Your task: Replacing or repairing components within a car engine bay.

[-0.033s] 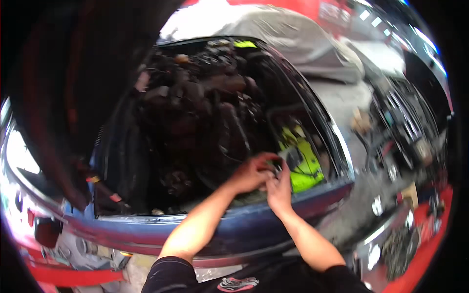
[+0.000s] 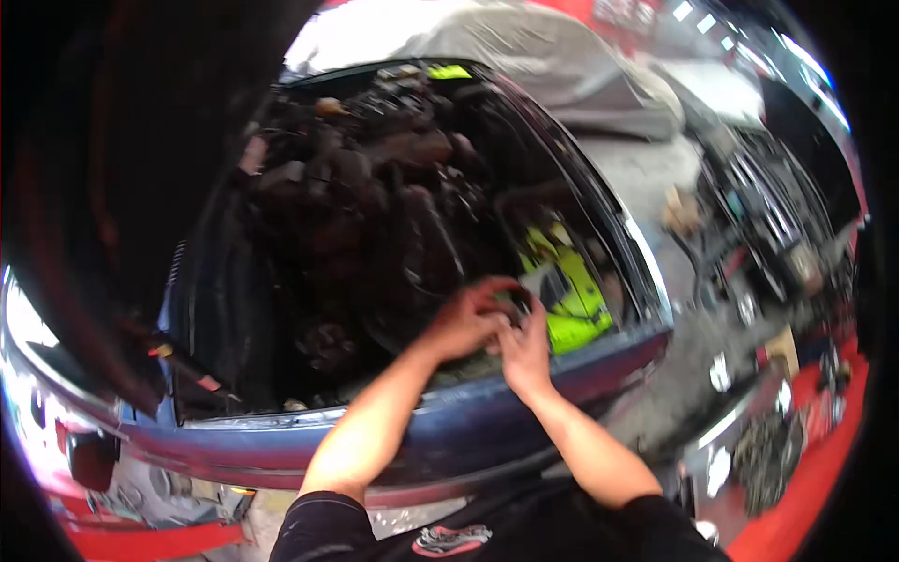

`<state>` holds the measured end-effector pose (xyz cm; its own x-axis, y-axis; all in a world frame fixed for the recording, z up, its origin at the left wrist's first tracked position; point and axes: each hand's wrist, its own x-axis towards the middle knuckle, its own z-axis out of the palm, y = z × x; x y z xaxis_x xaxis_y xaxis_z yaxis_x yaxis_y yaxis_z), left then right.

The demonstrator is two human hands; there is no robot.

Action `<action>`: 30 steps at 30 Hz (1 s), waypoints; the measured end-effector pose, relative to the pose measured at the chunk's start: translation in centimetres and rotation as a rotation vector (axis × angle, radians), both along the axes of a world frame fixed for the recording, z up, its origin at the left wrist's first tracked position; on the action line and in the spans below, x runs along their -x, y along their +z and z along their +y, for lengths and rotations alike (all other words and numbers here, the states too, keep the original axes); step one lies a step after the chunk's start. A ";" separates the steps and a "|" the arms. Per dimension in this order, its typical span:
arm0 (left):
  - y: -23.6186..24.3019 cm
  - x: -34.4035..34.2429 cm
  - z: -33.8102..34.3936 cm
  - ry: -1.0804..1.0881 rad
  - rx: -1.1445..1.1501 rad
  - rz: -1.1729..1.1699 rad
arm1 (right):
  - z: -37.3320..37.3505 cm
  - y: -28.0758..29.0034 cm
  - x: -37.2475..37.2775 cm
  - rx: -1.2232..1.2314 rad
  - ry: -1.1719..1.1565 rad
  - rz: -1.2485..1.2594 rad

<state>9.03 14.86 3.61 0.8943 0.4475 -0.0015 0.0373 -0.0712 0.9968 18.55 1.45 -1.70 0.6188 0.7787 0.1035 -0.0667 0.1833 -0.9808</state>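
My left hand (image 2: 461,326) and my right hand (image 2: 526,354) meet over the near edge of a blue car's open, dark compartment (image 2: 361,253). Their fingers are curled together around a small dark object (image 2: 516,300), too blurred and covered to name. Just right of my hands, a bright yellow-green item with grey and dark patches (image 2: 581,300) lies in the compartment's near right corner. The car's blue edge panel (image 2: 468,423) runs beneath my forearms.
A large dark panel (image 2: 122,187) fills the upper left. Beyond the car stands a vehicle under a grey cover (image 2: 552,70). Removed car parts (image 2: 773,215) and a cardboard-coloured piece (image 2: 681,211) lie on the floor at right. Red framework (image 2: 150,541) shows at lower left.
The whole scene has shifted slightly up and left in the picture. My hands remain together around the small dark object.
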 end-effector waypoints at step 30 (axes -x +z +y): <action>-1.0 0.5 -1.6 0.199 0.154 -0.116 | -1.0 1.0 0.5 -0.124 -0.030 0.075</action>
